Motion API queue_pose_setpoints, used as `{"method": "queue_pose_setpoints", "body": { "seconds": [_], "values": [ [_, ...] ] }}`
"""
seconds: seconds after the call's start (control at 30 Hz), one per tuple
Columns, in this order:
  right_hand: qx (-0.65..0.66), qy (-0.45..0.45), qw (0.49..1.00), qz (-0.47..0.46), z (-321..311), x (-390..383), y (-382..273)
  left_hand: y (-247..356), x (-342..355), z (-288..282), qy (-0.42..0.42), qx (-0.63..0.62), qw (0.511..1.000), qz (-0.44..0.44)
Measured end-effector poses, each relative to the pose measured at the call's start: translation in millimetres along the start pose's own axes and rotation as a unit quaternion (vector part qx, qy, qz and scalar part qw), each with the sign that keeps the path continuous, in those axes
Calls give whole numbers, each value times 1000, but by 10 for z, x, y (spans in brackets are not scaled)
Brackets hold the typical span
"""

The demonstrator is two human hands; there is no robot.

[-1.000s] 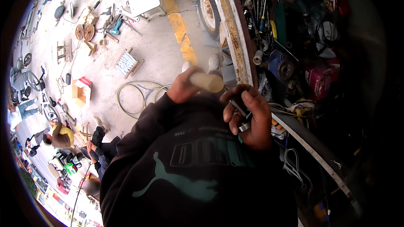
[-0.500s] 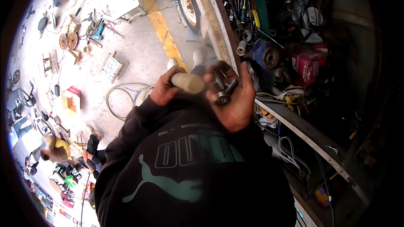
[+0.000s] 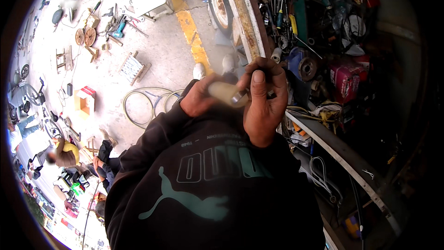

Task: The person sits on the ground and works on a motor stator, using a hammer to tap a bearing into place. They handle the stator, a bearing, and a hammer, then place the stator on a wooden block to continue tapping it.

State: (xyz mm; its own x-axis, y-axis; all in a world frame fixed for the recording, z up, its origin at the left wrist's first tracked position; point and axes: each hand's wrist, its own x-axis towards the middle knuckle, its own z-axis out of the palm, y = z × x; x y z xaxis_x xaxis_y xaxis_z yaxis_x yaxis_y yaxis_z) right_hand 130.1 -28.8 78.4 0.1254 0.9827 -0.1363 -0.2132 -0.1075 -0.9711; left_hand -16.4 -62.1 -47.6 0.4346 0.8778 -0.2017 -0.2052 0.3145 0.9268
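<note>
My left hand (image 3: 198, 100) is wrapped around a pale beige tool handle (image 3: 222, 92), held level in front of my chest. My right hand (image 3: 263, 102) is closed over the handle's metal end (image 3: 239, 98), thumb up, with a small dark metal piece hidden inside the fingers. The two hands touch at the tool. Both sleeves belong to a black sweatshirt with a teal animal print (image 3: 194, 203). What the metal piece is cannot be made out.
A rusty-edged cart bed (image 3: 249, 23) packed with screwdrivers, cables and a red box (image 3: 347, 76) lies to the right. A wheel (image 3: 219, 0), a yellow floor stripe (image 3: 192, 32), a coiled hose (image 3: 148, 104) and a wooden crate (image 3: 132, 67) sit on the concrete. People sit at lower left (image 3: 64, 153).
My right hand has risen from below the handle to its metal end and closed over it. The view has shifted, so the floor and cart sit lower in the picture.
</note>
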Motion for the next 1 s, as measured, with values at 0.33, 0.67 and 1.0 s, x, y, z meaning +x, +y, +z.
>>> {"method": "queue_pose_setpoints", "body": {
  "seconds": [0.33, 0.67, 1.0],
  "values": [
    [78, -4, 997, -1, -78, -51, -225, 11, 25, 58, 16, -74, 997, -27],
    [-22, -21, 999, -10, -120, -170, -90, 38, 89, 210, -12, -79, 997, -13],
    [-47, -16, 998, -43, -133, -151, -216, 47, 75, 221, -24, -1, 1000, -7]
  ]
}}
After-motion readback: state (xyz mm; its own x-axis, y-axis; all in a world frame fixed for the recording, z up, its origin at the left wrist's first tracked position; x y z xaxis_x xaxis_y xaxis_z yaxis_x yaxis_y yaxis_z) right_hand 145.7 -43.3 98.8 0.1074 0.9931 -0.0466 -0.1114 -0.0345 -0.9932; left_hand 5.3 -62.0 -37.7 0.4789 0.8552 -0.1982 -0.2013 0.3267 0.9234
